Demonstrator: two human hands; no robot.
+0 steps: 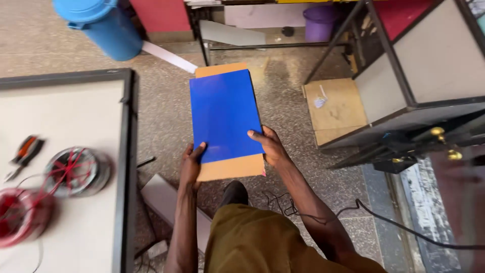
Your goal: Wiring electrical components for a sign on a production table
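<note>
Above the speckled floor [166, 121], a blue sheet [225, 114] on a brown board [230, 167] was gripped at its near end by both hands: left hand [191, 164] at one corner, right hand [270, 146] at the other. Blurred wire reels [76, 172] sat on the desk [65, 116]; a blue barrel [103, 25], lidded, hid its contents and was cut off at the frame's top edge.

The blue sheet [225, 111] at frame centre looks smooth and faintly glossy, backed by matt brown cardboard [231, 168]. The floor [166, 116] is speckled stone, worn. Upper left, the blue barrel [103, 25] is smooth plastic. The left table [76, 116] has a matt pale top and dark metal rim.
</note>
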